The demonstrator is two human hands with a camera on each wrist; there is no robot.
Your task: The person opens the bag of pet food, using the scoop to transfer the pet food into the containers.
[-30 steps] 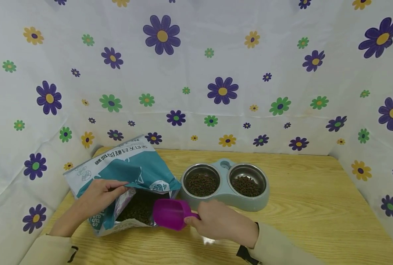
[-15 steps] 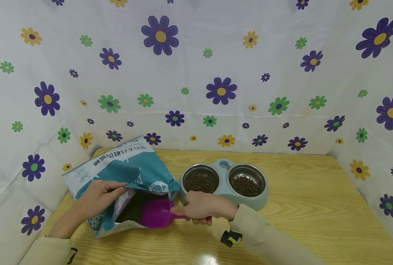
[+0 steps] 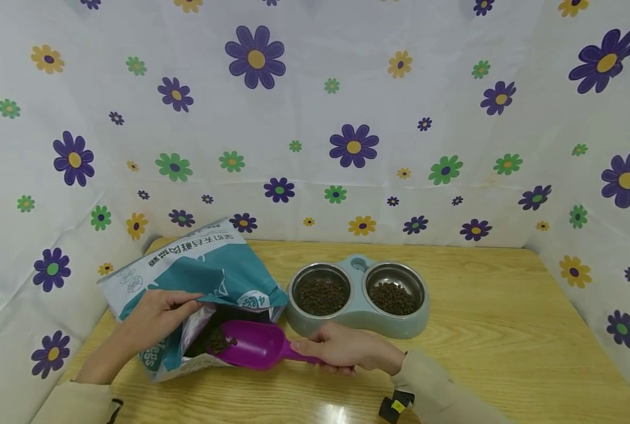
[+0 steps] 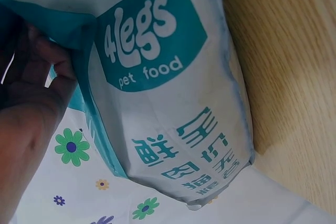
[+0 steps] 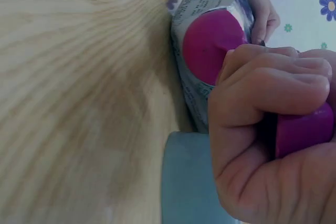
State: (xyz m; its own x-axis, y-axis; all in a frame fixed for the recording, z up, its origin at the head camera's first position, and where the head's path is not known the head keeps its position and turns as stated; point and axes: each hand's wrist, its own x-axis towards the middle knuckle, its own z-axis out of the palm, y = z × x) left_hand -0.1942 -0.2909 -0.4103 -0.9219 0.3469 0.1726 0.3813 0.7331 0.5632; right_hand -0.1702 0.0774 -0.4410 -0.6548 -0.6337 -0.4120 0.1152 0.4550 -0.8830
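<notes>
A teal and white pet food bag lies on its side at the left, its mouth facing the front. My left hand pinches the upper edge of that mouth and lifts it; in the left wrist view, fingers curl at the teal edge. My right hand grips the handle of a magenta scoop, fingers wrapped round it in the right wrist view. The scoop's front end is inside the bag mouth, with brown kibble at its tip. Deeper inside, the bag is dark.
Right of the bag stands a pale blue double feeder with two steel bowls, each holding some brown kibble. All stand on a wooden table. A white flowered cloth hangs behind and at both sides.
The scoop went left into the bag mouth, then tilted and drew slightly back, with kibble now showing at its tip. My left hand keeps its hold on the bag edge.
</notes>
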